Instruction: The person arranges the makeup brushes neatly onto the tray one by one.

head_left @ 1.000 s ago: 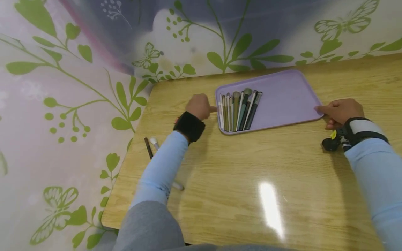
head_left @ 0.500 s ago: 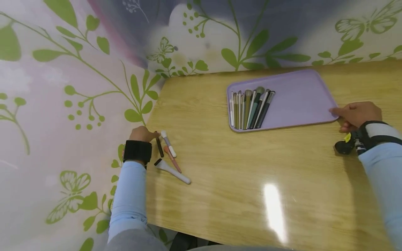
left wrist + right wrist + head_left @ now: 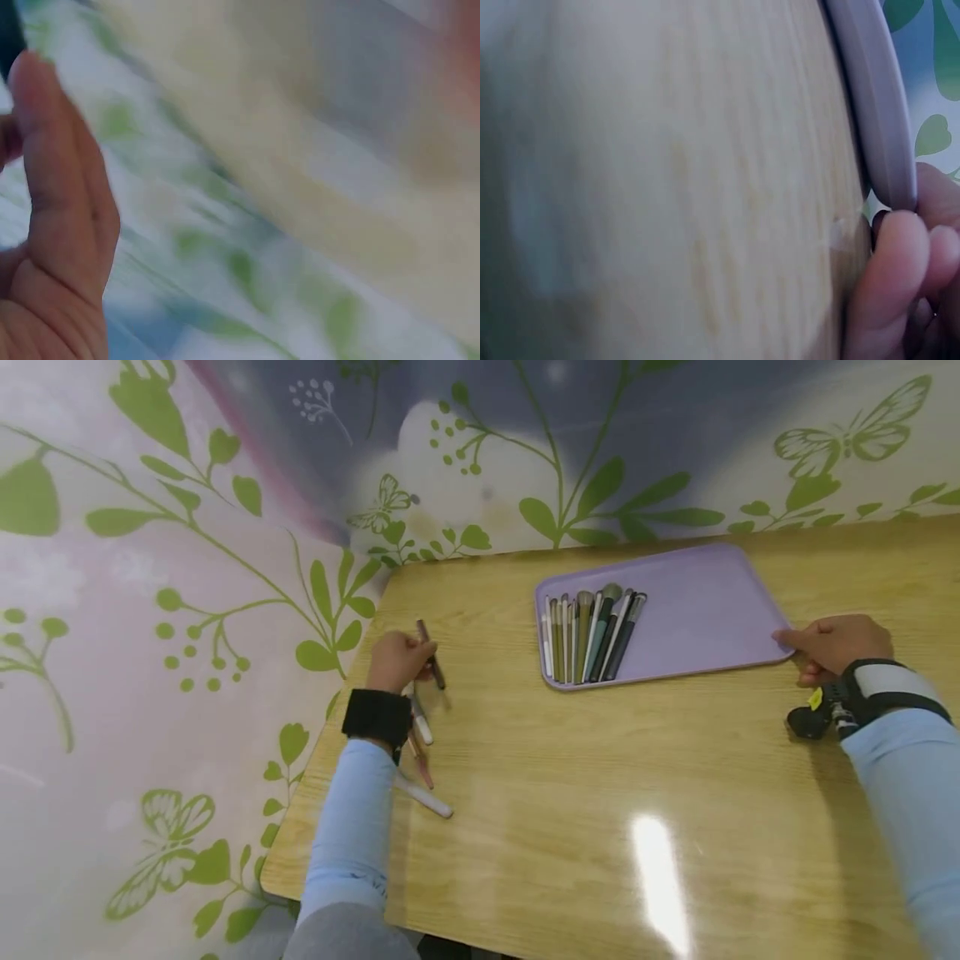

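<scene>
My left hand [image 3: 397, 662] pinches a dark makeup brush [image 3: 431, 656] just above the left part of the table. Under and beside that wrist lie a grey-and-white brush [image 3: 422, 718], a pinkish brush [image 3: 423, 770] and a white-handled brush [image 3: 426, 797], partly hidden by the arm. In the left wrist view the fingers [image 3: 64, 187] show, with a dark sliver at the top left corner. My right hand [image 3: 843, 643] grips the near right corner of a purple tray [image 3: 697, 610], thumb on its rim. Several makeup brushes [image 3: 588, 635] lie side by side in the tray's left part.
The wooden table [image 3: 540, 793] meets a leaf-patterned wall [image 3: 465, 468] at the back and another patterned wall [image 3: 150, 652] on the left. A bright light reflection lies on the table's front half.
My left hand went from the tray's left edge to the loose brushes, took the dark one and lifted it rightward and away from me. The right hand stays at the tray corner.
</scene>
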Demonstrator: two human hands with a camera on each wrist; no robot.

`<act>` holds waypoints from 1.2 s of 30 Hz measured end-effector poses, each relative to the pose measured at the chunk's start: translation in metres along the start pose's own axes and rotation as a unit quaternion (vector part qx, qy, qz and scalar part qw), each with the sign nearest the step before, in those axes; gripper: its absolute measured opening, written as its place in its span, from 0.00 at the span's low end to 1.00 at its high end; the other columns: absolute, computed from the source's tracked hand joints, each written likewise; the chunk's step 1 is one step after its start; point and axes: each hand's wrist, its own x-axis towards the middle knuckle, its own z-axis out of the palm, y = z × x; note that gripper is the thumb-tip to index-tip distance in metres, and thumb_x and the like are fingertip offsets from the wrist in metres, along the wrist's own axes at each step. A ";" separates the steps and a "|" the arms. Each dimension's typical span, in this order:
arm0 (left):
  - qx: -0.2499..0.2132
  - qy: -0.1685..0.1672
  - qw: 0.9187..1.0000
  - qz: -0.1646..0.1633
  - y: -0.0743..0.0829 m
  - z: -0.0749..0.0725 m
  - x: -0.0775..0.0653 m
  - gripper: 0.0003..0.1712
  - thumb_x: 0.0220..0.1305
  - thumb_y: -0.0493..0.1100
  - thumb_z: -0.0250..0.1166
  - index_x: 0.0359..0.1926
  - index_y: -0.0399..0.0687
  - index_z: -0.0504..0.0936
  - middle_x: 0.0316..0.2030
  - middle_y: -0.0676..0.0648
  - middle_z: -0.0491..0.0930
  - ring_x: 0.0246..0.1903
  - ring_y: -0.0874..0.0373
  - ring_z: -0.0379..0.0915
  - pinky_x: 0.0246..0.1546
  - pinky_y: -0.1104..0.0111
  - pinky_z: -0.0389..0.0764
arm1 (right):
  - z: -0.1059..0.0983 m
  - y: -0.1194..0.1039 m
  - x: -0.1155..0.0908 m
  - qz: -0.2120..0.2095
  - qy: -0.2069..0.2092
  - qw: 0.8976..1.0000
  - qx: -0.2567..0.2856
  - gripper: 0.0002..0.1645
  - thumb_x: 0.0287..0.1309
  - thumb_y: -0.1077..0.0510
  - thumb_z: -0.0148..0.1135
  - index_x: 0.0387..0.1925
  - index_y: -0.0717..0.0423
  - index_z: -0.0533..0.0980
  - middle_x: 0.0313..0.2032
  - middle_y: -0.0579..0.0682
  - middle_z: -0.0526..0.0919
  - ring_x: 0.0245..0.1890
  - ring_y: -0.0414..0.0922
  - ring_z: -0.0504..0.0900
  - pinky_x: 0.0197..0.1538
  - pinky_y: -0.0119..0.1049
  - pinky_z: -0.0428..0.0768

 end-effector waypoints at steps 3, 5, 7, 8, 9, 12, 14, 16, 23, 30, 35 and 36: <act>-0.106 -0.008 0.994 0.035 0.065 0.031 0.007 0.14 0.52 0.46 0.58 0.30 0.38 0.79 0.25 0.44 0.78 0.15 0.62 0.75 0.23 0.71 0.77 | -0.003 -0.002 -0.001 0.007 0.002 1.000 0.001 0.32 0.33 0.27 0.54 0.21 0.52 0.71 0.09 0.43 0.74 0.15 0.43 0.79 0.20 0.36 0.74; -0.126 -0.026 0.990 0.066 0.102 0.056 0.009 0.13 0.51 0.46 0.60 0.29 0.38 0.79 0.24 0.43 0.79 0.14 0.63 0.73 0.21 0.72 0.76 | -0.003 -0.003 -0.002 0.008 0.002 1.000 0.004 0.29 0.34 0.28 0.54 0.20 0.50 0.70 0.09 0.42 0.73 0.14 0.42 0.79 0.20 0.36 0.75; -0.114 -0.045 0.987 0.108 0.132 0.085 0.010 0.13 0.51 0.46 0.60 0.26 0.39 0.80 0.20 0.44 0.78 0.12 0.63 0.72 0.18 0.73 0.75 | -0.002 -0.003 -0.003 0.006 0.002 1.000 0.016 0.27 0.35 0.30 0.55 0.16 0.49 0.69 0.09 0.42 0.72 0.14 0.42 0.79 0.21 0.36 0.75; -0.096 -0.054 0.986 0.127 0.143 0.100 0.010 0.13 0.51 0.47 0.60 0.24 0.41 0.80 0.17 0.46 0.78 0.11 0.63 0.72 0.18 0.73 0.75 | -0.002 -0.003 -0.004 0.005 0.001 1.000 0.021 0.26 0.35 0.30 0.56 0.15 0.48 0.69 0.08 0.42 0.72 0.13 0.41 0.78 0.21 0.36 0.76; -0.068 -0.064 0.985 0.147 0.153 0.114 0.010 0.14 0.51 0.48 0.60 0.21 0.41 0.80 0.15 0.47 0.77 0.10 0.64 0.71 0.17 0.75 0.74 | -0.001 -0.004 -0.004 0.004 0.001 1.000 0.026 0.25 0.35 0.31 0.56 0.14 0.47 0.69 0.08 0.42 0.71 0.13 0.41 0.78 0.21 0.36 0.76; 0.036 -0.078 0.980 0.180 0.172 0.151 0.008 0.16 0.52 0.49 0.59 0.16 0.44 0.79 0.10 0.50 0.76 0.09 0.65 0.71 0.16 0.78 0.71 | 0.000 -0.005 -0.003 0.002 -0.007 0.999 0.040 0.24 0.36 0.32 0.57 0.12 0.46 0.68 0.08 0.42 0.71 0.13 0.41 0.78 0.22 0.37 0.76; 0.125 -0.077 0.970 0.194 0.180 0.170 0.008 0.16 0.52 0.50 0.58 0.15 0.46 0.80 0.12 0.52 0.77 0.12 0.65 0.72 0.18 0.79 0.70 | 0.000 -0.005 -0.002 0.003 -0.007 0.999 0.035 0.24 0.36 0.31 0.57 0.12 0.45 0.69 0.08 0.42 0.71 0.13 0.41 0.78 0.21 0.37 0.76; 0.197 -0.074 0.957 0.199 0.185 0.183 0.007 0.14 0.51 0.51 0.58 0.21 0.46 0.81 0.19 0.52 0.79 0.17 0.63 0.74 0.21 0.78 0.71 | -0.001 -0.005 -0.001 0.003 -0.003 1.000 0.031 0.24 0.35 0.31 0.57 0.12 0.46 0.70 0.07 0.42 0.71 0.12 0.41 0.78 0.21 0.37 0.76; 0.292 -0.067 0.933 0.200 0.194 0.204 0.006 0.10 0.51 0.49 0.60 0.34 0.51 0.78 0.35 0.52 0.76 0.29 0.61 0.74 0.25 0.73 0.74 | -0.006 -0.002 -0.002 0.010 0.009 1.000 0.021 0.25 0.35 0.30 0.56 0.12 0.46 0.70 0.07 0.42 0.71 0.12 0.41 0.77 0.20 0.36 0.75; 0.312 -0.048 0.927 0.205 0.185 0.201 0.009 0.12 0.49 0.53 0.60 0.34 0.53 0.77 0.34 0.53 0.77 0.30 0.61 0.74 0.25 0.71 0.74 | -0.006 -0.002 -0.002 0.010 0.007 1.000 0.019 0.26 0.35 0.30 0.56 0.15 0.48 0.71 0.07 0.42 0.71 0.12 0.42 0.78 0.20 0.37 0.75; 0.306 -0.032 0.934 0.179 0.174 0.193 0.013 0.21 0.47 0.61 0.58 0.32 0.51 0.77 0.27 0.51 0.78 0.23 0.60 0.74 0.19 0.71 0.72 | -0.006 0.000 -0.001 0.011 0.001 1.000 0.015 0.27 0.35 0.30 0.56 0.16 0.48 0.71 0.08 0.43 0.72 0.12 0.42 0.78 0.20 0.37 0.75; 0.306 -0.032 0.935 0.175 0.172 0.191 0.013 0.21 0.47 0.62 0.58 0.32 0.51 0.77 0.26 0.50 0.78 0.21 0.60 0.73 0.17 0.71 0.72 | -0.006 0.000 -0.001 0.010 0.002 1.000 0.016 0.27 0.35 0.30 0.56 0.16 0.48 0.71 0.08 0.43 0.72 0.12 0.42 0.78 0.20 0.37 0.75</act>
